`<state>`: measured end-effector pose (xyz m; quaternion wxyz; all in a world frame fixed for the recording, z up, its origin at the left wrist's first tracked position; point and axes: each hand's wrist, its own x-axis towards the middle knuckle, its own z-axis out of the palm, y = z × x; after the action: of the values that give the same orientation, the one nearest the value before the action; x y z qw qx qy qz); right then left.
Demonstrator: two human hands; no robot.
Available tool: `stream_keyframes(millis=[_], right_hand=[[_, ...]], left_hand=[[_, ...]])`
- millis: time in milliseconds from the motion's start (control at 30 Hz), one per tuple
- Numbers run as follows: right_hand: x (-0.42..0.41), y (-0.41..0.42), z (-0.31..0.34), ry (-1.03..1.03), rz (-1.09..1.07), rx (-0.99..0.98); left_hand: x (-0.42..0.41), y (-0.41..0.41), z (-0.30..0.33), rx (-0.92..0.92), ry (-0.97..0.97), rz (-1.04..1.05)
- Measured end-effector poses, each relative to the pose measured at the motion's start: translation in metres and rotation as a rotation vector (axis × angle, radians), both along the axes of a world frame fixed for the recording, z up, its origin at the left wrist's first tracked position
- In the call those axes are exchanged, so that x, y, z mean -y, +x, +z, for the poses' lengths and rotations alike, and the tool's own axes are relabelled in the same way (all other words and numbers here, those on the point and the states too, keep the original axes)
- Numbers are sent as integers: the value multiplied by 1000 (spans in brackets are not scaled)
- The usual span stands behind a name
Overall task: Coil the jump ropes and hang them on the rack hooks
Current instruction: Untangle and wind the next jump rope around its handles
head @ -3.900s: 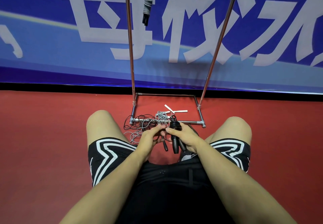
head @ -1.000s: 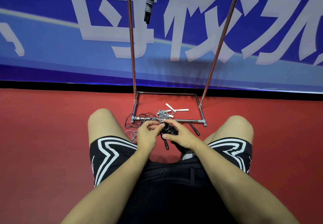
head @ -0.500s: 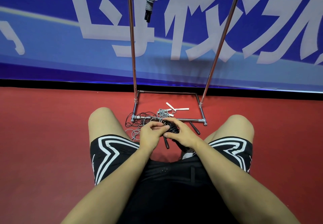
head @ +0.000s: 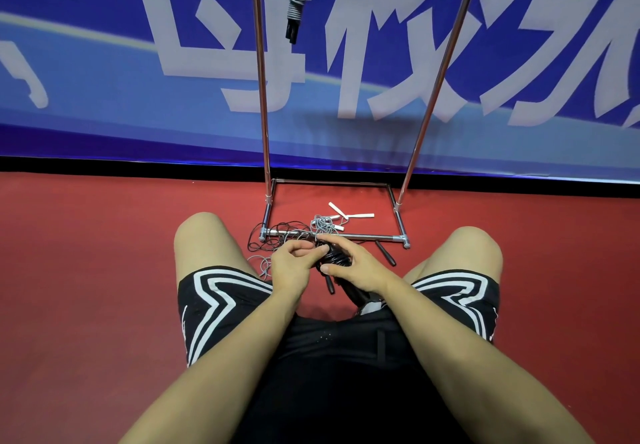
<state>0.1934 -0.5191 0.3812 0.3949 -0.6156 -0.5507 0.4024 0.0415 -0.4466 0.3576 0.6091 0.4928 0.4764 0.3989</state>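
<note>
Pinching at the front of a black rope bundle (head: 333, 256), the left hand (head: 291, 263) has its fingertips curled in against the coil's left side, while the right hand (head: 353, 263) wraps over the bundle from the right, thumb beneath and fingers arched across the top. The bundle sits between both palms, low above the red floor (head: 86, 270) between the person's knees. One black handle (head: 329, 283) hangs below the hands. Just beyond the fingers lie loose black and grey ropes (head: 287, 232) tangled over the rack's (head: 433, 97) front base bar, with white handles (head: 349, 215) inside the base frame. Another black handle (head: 386, 252) lies just right of the hands. Higher up, a coiled rope (head: 296, 7) hangs from the leftmost hook.
</note>
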Motion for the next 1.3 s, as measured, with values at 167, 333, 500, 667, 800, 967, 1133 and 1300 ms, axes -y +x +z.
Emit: stream_keyframes(millis=[167, 333, 500, 667, 800, 967, 1133, 1300], right_hand=[[2, 2, 2, -36, -23, -163], [4, -1, 6, -20, 4, -121], [1, -4, 5, -13, -12, 48], [0, 1, 1, 28, -57, 219], [3, -1, 6, 13, -48, 247], [1, -1, 4, -23, -54, 23], [-3, -1, 3, -50, -79, -121], [-6, -2, 6, -86, -90, -143]], left_hand=[[1, 0, 1, 50, 25, -41], [1, 0, 0, 32, 14, -17], [1, 2, 2, -7, 35, 1], [1, 3, 0, 53, -35, -38], [0, 2, 2, 197, -178, -62], [2, 4, 0, 83, -40, -230], [-2, 3, -1, 113, -103, -248], [-9, 4, 3, 176, -159, -309]])
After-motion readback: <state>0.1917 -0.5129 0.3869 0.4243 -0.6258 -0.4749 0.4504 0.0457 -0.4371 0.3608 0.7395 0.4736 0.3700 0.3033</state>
